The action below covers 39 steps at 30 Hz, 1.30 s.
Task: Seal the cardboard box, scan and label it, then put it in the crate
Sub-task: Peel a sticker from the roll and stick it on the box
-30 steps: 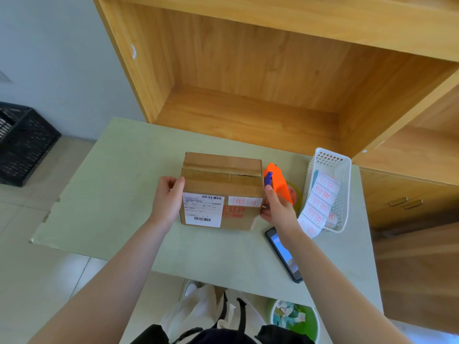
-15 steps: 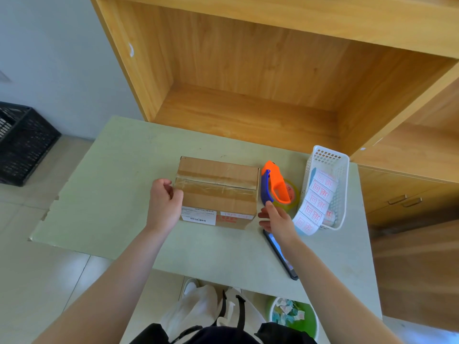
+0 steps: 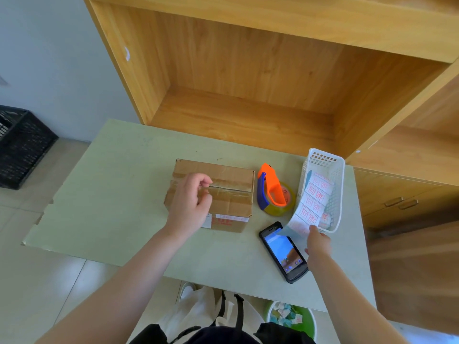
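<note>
Pale green tabletop (image 3: pixel 119 194) sat in front of an open wooden shelf unit (image 3: pixel 248 70); tiled floor to the left, with a black plastic crate (image 3: pixel 22 147) on it by the wall, well apart from everything else.

Cardboard box (image 3: pixel 223 180) was lying flat near the tabletop's middle, clear tape running along its top seam, a white shipping label partly visible on the near face. Left hand (image 3: pixel 190 204) rested on the box top, fingers curled loosely over the taped seam, grip together but clamped on nothing I could make out.

Tape dispenser (image 3: pixel 272 192), orange and blue with a yellowish roll, stood just beside the box on its right, no hand on it. Right of that, a white mesh basket (image 3: pixel 332 175) held a label roll; its strip of white labels (image 3: pixel 310 202) with red print trailed out over the basket's near edge toward the person.

Right hand (image 3: pixel 319 244) was at the loose end of that strip, fingertips pinched on it, grip clamped on the labels. Handheld scanner (image 3: pixel 283 252), black with lit screen, was lying face up on the tabletop just left of the right hand, the strip's end overlapping its top corner.

Below the tabletop's near edge: a green bin (image 3: pixel 290 319) with paper scraps.
</note>
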Motion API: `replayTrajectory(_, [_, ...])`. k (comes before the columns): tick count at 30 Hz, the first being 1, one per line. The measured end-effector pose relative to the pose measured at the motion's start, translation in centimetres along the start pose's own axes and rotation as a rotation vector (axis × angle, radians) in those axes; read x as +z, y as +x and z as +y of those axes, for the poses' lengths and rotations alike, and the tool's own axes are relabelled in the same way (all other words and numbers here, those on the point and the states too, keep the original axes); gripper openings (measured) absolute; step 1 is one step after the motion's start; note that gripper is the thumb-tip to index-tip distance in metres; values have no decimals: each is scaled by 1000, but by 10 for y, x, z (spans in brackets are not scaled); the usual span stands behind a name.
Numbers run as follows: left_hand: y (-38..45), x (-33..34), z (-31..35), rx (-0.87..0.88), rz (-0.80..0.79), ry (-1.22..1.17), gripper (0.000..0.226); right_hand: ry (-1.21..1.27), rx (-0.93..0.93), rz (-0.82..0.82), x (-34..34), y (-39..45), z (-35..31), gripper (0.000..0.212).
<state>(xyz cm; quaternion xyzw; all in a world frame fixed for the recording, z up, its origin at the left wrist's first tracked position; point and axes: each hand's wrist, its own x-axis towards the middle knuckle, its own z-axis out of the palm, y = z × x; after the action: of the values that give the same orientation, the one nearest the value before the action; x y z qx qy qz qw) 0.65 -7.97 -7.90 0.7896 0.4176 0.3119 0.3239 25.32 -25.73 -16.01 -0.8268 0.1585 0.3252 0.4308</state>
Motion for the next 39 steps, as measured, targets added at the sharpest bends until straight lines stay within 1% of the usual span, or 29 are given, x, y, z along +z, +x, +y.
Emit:
replayTrajectory(1, [-1, 5, 7, 16, -57, -32, 27, -3, 20, -38, 0, -3, -3, 34])
replayTrajectory(2, [-2, 9, 14, 30, -120, -68, 26, 18, 35, -65, 0, -4, -4, 30])
replayTrajectory(5, [-8, 24, 36, 51, -264, -118, 20, 51, 38, -111, -2, 0, -2, 25])
replayTrajectory(9, [-18, 55, 62, 18, -418, -199, 15, 104, 67, -123, -6, 0, -2, 20])
replayTrajectory(12, [-22, 84, 71, -97, -620, -192, 17, 176, 75, -164, -12, 5, 3, 25])
replayTrajectory(15, [-25, 109, 75, -266, -806, -139, 35, 203, 44, -249, -20, -3, 2, 18])
replayTrajectory(17, [-24, 123, 71, -341, -891, -87, 46, 200, 27, -311, -24, -8, 0, 21])
replayTrajectory(18, [-24, 130, 68, -375, -909, -68, 46, 195, 17, -332, -25, -9, 0, 23])
replayTrajectory(20, [-23, 139, 64, -427, -900, -64, 37, 198, 10, -365, -26, -7, 0, 23])
replayTrajectory(23, [-21, 148, 57, -479, -863, -69, 10, 193, 23, -393, -23, -5, 1, 24])
replayTrajectory(28, [-22, 153, 50, -578, -796, -161, 14, 196, 49, -403, -18, -3, 0, 22])
replayTrajectory(31, [-23, 153, 48, -564, -735, -198, 11, 151, 44, -385, -18, -6, 0, 22])
replayTrajectory(33, [-24, 153, 47, -538, -707, -205, 11, 66, 23, -363, -17, -4, 1, 17])
replayTrajectory(35, [-25, 152, 46, -502, -702, -181, 15, -115, -103, -287, -15, -1, 4, 13])
replayTrajectory(36, [-25, 152, 46, -484, -701, -167, 17, -225, -224, -202, -14, 1, 6, 13])
replayTrajectory(37, [-25, 152, 45, -462, -696, -159, 16, -324, -382, -108, -13, 0, 7, 16])
replayTrajectory(39, [-25, 151, 46, -422, -687, -157, 11, -451, -773, -5, -14, -2, 8, 13])
